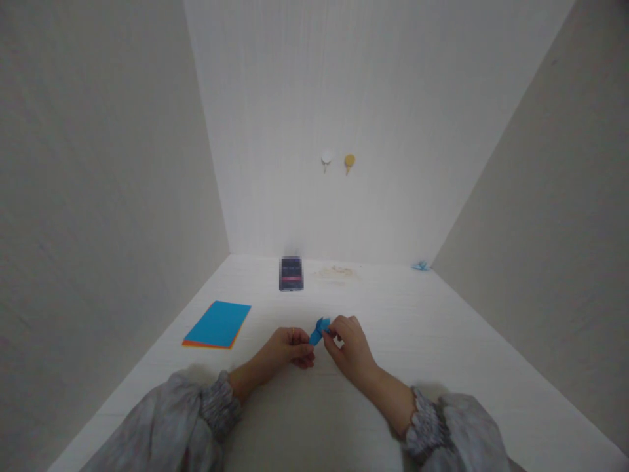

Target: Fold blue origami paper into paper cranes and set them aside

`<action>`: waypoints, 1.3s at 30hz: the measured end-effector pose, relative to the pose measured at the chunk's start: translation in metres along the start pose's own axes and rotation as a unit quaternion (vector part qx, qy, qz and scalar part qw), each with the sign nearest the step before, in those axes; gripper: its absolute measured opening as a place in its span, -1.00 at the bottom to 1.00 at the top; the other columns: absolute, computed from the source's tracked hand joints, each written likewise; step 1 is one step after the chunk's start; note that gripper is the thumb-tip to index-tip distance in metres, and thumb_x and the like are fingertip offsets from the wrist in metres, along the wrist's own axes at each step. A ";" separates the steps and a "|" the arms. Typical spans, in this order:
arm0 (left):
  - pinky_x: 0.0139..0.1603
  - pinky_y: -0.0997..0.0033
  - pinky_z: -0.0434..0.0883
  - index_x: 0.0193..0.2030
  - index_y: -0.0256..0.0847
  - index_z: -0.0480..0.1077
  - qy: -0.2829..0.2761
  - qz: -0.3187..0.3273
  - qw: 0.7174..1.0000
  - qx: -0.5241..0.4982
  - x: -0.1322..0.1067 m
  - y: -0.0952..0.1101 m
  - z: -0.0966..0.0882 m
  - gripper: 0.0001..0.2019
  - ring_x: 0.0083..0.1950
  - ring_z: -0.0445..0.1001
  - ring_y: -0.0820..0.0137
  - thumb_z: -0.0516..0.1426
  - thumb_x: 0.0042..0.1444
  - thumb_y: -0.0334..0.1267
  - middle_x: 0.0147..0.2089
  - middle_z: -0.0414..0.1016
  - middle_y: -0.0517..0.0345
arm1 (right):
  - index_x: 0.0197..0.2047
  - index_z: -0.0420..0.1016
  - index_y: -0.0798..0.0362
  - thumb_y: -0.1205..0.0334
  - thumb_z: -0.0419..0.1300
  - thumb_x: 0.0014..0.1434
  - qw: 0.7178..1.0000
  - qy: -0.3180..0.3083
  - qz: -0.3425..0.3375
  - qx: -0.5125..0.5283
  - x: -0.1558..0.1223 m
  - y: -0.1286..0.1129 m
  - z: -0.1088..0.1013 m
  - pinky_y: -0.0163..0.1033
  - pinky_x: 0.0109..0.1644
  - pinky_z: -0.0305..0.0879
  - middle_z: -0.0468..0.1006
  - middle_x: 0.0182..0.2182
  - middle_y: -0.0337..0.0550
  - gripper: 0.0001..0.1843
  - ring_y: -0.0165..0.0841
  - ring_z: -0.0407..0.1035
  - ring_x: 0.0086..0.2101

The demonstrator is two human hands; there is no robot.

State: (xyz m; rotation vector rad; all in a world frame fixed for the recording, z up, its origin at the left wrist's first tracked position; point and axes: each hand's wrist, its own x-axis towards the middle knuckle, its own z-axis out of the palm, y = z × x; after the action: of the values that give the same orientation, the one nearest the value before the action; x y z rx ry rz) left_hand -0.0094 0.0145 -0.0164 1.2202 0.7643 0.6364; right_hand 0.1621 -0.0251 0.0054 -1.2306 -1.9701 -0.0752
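Observation:
Between my two hands is a small piece of folded blue paper [319, 330], held a little above the white table. My left hand [293, 346] pinches its lower left end between thumb and fingers. On the upper right side, the thumb and fingertips of my right hand [348, 341] close on the paper's other end. Its exact folded shape is too small to make out, and my fingertips cover part of it. A stack of square paper [219, 324], blue on top with orange edges below, lies left of my left hand.
Beyond my hands a dark phone-like object [291, 274], blurred out, lies near the back wall. A light blue folded paper piece [421, 265] sits in the far right corner. A white hook [326, 158] and a yellow hook [349, 160] are on the back wall. Walls enclose both sides.

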 end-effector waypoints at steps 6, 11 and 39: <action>-0.34 0.34 0.37 -0.50 -0.33 0.32 0.002 0.008 1.000 -0.019 -0.002 0.003 0.004 -0.69 -0.48 0.45 0.40 0.29 -0.32 -0.17 -0.51 0.47 0.13 | -0.51 0.25 0.07 0.32 0.04 0.08 1.000 -0.010 -0.014 -0.008 -0.001 0.000 -0.001 -0.25 -0.32 0.05 0.33 -0.56 -0.23 -0.86 -0.40 0.19 -0.48; -0.30 0.38 0.34 -0.37 -0.35 0.39 -0.023 0.010 1.000 -0.014 -0.002 0.003 0.000 -0.67 -0.42 0.45 0.41 0.31 -0.33 -0.25 -0.42 0.49 0.10 | -0.48 0.26 0.06 0.30 0.05 0.10 1.000 -0.003 -0.013 -0.004 0.000 0.004 -0.004 -0.24 -0.33 0.07 0.35 -0.55 -0.22 -0.88 -0.38 0.20 -0.47; -0.37 0.42 0.32 -0.31 -0.35 0.39 0.090 0.076 0.993 -0.024 0.006 0.003 -0.002 -0.71 -0.46 0.39 0.45 0.20 -0.16 -0.20 -0.47 0.43 0.13 | -0.35 0.36 0.11 0.36 -0.06 0.17 0.981 -0.134 -0.141 0.024 -0.003 -0.014 -0.006 -0.21 -0.30 0.10 0.36 -0.46 -0.11 -0.81 -0.34 0.19 -0.41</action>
State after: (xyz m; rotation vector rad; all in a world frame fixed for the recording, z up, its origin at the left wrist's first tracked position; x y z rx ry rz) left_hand -0.0071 0.0212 -0.0147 1.1948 0.8065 0.8943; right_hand 0.1554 -0.0373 0.0129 -0.9626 -2.3576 -0.0025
